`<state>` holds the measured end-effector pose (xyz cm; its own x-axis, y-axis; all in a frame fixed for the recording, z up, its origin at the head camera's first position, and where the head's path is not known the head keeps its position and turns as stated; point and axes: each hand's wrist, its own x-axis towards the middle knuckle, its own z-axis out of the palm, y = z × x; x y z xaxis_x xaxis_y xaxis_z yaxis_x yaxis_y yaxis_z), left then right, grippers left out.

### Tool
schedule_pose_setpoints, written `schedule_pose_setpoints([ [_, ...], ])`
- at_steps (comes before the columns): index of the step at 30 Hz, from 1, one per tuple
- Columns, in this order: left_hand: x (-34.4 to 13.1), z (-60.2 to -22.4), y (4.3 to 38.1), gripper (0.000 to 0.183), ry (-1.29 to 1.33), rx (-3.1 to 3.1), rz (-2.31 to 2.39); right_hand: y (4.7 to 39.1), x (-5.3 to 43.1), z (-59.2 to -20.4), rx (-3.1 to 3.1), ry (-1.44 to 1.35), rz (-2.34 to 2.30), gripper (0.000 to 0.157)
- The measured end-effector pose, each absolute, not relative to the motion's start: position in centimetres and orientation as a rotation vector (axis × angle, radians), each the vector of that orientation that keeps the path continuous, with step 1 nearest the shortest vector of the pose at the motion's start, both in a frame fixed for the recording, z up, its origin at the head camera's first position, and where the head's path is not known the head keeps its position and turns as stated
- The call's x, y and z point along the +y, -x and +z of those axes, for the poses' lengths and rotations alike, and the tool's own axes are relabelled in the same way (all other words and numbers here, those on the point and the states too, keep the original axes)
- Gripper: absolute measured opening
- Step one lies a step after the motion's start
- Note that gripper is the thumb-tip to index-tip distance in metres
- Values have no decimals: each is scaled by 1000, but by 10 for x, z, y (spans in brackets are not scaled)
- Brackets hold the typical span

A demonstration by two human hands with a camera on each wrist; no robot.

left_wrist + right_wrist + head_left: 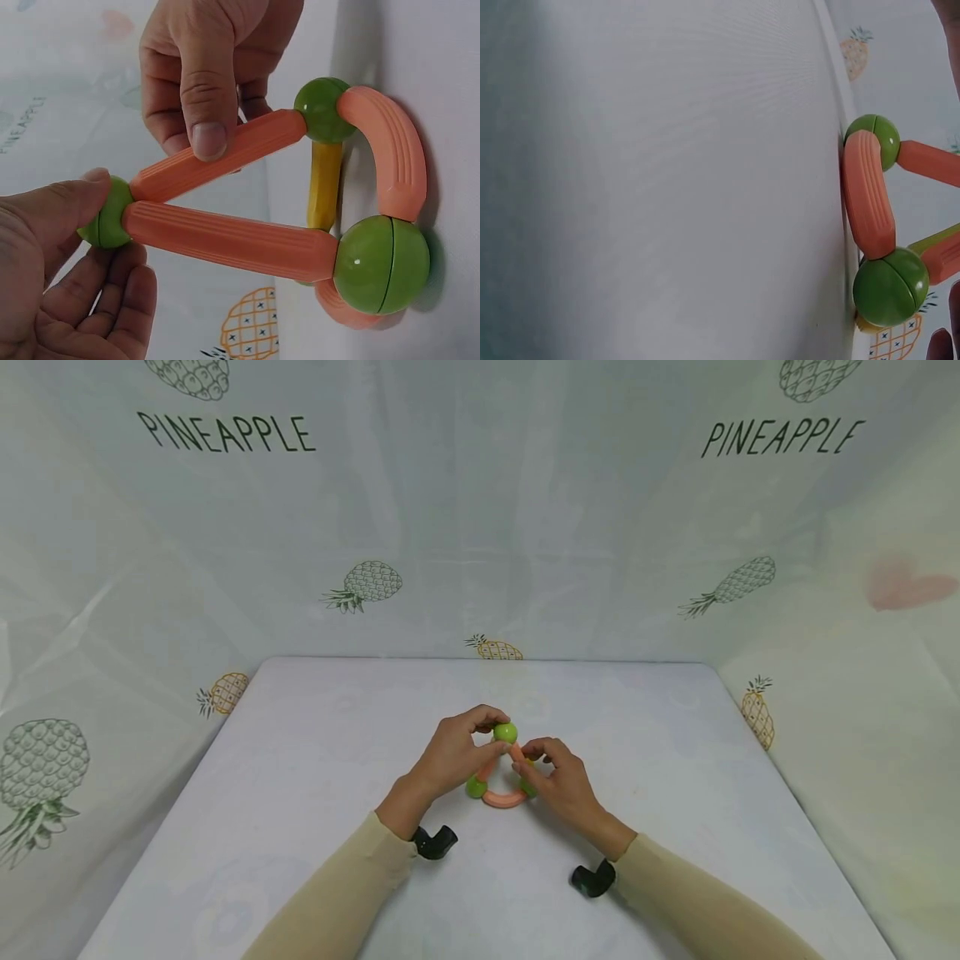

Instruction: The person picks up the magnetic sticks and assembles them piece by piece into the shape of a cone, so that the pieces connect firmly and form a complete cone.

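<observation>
My left hand [453,753] pinches a green ball [112,214] at the top of a small frame of sticks and balls. Two straight orange sticks meet at that ball. One of them [259,137] is pinched by my right hand [564,779], its thumb lying along the stick; the other stick [232,240] runs down to a lower green ball [382,264]. A curved orange stick [868,196] joins this ball to another green ball [322,110] on the table. Behind them a yellow stick [324,184] and part of another orange piece [346,306] show, partly hidden.
The frame stands on a white table [315,793] with a pineapple-print curtain [480,510] behind. Black devices sit at the left wrist [435,842] and the right wrist [594,878]. Beige sleeves cover both forearms.
</observation>
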<state>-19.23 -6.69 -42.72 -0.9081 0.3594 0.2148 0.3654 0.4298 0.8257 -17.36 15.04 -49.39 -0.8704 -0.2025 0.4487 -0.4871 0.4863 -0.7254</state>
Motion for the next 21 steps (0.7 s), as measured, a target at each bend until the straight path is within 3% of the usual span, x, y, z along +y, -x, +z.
schedule_pose_setpoints([
  [21,-67,-433,192,29,594,-2640,-1643,173,151,-496,-2464,-550,1368,21],
])
